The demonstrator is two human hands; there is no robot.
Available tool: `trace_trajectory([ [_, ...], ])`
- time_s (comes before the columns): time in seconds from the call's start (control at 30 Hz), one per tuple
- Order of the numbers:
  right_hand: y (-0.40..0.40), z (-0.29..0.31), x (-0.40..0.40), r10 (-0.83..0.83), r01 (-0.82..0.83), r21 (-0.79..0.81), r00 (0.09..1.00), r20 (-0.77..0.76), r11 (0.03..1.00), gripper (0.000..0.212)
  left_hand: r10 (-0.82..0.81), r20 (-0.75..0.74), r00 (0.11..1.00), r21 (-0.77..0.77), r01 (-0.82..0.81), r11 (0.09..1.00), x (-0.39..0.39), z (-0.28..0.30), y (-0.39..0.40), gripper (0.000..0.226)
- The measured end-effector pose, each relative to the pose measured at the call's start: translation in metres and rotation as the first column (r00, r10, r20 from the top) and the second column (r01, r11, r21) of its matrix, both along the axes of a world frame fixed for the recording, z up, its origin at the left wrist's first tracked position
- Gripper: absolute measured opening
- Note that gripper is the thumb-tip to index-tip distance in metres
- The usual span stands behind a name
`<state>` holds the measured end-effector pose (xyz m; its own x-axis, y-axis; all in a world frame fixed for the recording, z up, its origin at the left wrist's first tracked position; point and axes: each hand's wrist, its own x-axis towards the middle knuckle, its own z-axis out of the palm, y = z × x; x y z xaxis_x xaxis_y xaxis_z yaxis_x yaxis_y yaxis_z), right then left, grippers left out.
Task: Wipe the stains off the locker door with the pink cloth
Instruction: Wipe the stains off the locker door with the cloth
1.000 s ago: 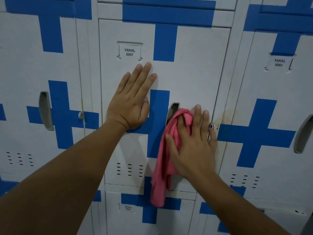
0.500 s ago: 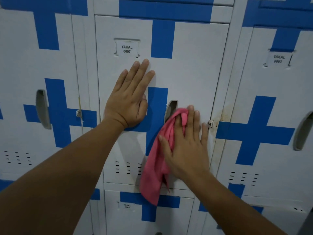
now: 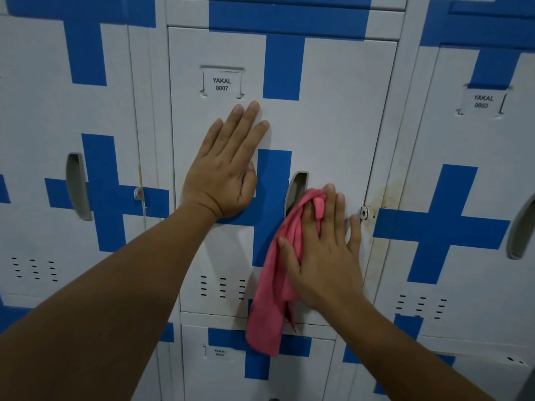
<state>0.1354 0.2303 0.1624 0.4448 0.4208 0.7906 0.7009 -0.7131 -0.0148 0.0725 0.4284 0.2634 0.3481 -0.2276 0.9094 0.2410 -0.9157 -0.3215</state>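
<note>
The white locker door labelled YAKAL 0007 fills the middle, with blue cross stripes and a recessed handle. My left hand lies flat on the door below the label, fingers spread. My right hand presses the pink cloth against the door just right of the handle; the cloth hangs down past the door's lower edge. Brown stains mark the frame by the lock hasp, right of my fingers.
Matching lockers stand on both sides: the left one with a grey handle, the right one labelled YAKAL 0003. A lower locker sits beneath. Vent slots are cut low in the door.
My right hand with the cloth has slid left and slightly down, off the lock hasp, which now shows. My left hand has stayed flat in place.
</note>
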Motion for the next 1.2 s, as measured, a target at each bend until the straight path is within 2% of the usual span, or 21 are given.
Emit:
trace_trajectory([
  [0.17, 0.007, 0.028, -0.005, 0.006, -0.003, 0.101, 1.0, -0.023, 0.995, 0.077, -0.013, 0.002, 1.0, -0.004, 0.013, 1.0, 0.0, 0.0, 0.0, 0.07],
  [0.27, 0.005, 0.007, -0.008, 0.023, -0.018, 0.101, 0.999, -0.049, 0.995, 0.078, -0.009, 0.0, 1.0, -0.005, 0.009, 1.0, 0.0, 0.0, 0.0, 0.07],
  [0.4, 0.001, -0.03, -0.003, 0.003, -0.002, 0.009, 0.997, -0.079, 1.0, 0.077, -0.014, 0.0, 1.0, -0.01, 0.014, 1.0, 0.0, 0.0, 0.0, 0.069],
  [0.5, 0.0, -0.011, 0.004, 0.012, -0.012, -0.005, 1.0, -0.017, 1.0, 0.076, -0.019, 0.004, 1.0, -0.008, 0.019, 1.0, 0.0, 0.0, 0.0, 0.069],
  [0.67, 0.003, 0.025, 0.0, 0.016, -0.017, 0.075, 1.0, 0.011, 0.997, 0.073, -0.009, -0.011, 1.0, -0.017, 0.009, 1.0, 0.0, -0.001, 0.0, 0.07],
  [0.9, -0.007, -0.048, 0.002, -0.013, 0.012, -0.041, 1.0, -0.016, 0.999, 0.073, -0.011, -0.008, 1.0, -0.014, 0.011, 1.0, -0.001, -0.001, 0.0, 0.069],
  [1.0, -0.005, -0.072, -0.001, -0.023, 0.022, -0.032, 0.999, -0.025, 0.999, 0.071, -0.01, -0.004, 1.0, -0.011, 0.01, 1.0, -0.001, 0.0, -0.001, 0.069],
  [1.2, 0.031, -0.077, -0.025, 0.042, -0.04, -0.076, 0.999, 0.033, 0.996, 0.07, -0.018, 0.009, 1.0, -0.004, 0.018, 1.0, 0.0, -0.001, -0.001, 0.069],
])
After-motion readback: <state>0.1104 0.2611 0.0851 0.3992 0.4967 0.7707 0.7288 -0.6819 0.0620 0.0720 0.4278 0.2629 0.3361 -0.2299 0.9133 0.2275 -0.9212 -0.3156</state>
